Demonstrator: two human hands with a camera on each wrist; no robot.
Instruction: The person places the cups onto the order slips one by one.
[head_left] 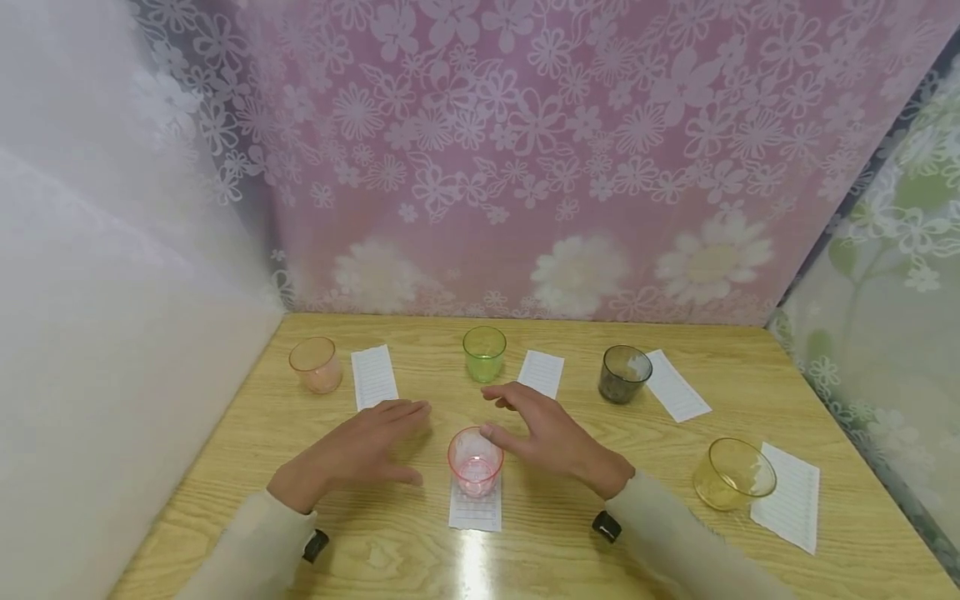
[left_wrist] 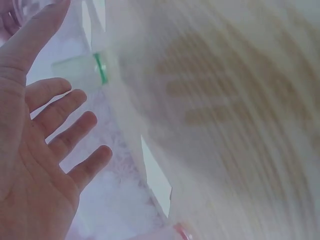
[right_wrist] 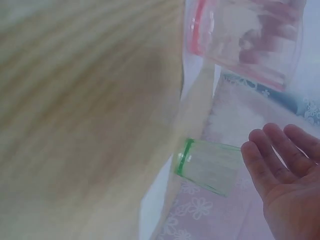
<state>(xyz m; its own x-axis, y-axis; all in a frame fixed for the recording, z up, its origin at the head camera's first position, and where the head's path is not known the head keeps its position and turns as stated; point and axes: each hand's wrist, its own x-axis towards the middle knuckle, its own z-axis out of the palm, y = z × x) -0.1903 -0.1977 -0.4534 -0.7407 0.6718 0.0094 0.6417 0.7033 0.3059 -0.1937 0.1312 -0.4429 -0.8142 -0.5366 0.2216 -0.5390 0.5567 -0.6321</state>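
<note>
A clear pink cup (head_left: pixel 476 475) stands upright on a printed paper slip (head_left: pixel 476 512) near the middle of the wooden table. To its left, my left hand (head_left: pixel 367 450) hovers with fingers extended and holds nothing; its spread fingers (left_wrist: pixel 82 135) show in the left wrist view. My right hand (head_left: pixel 551 433) is at the cup's other side, fingers loosely bent, its thumb tip overlapping the pink rim in the head view. A green cup (head_left: pixel 484 357) stands beyond both hands. The right wrist view shows the pink cup (right_wrist: pixel 245 42) above the green cup (right_wrist: pixel 210 167).
An orange cup (head_left: pixel 318 371) stands back left beside a slip (head_left: pixel 375 375). Another slip (head_left: pixel 542 372) lies right of the green cup. A dark grey cup (head_left: pixel 622 379) and a yellow cup (head_left: pixel 727 479) stand on the right, each beside a slip. Floral cloth (head_left: pixel 525 167) closes the back.
</note>
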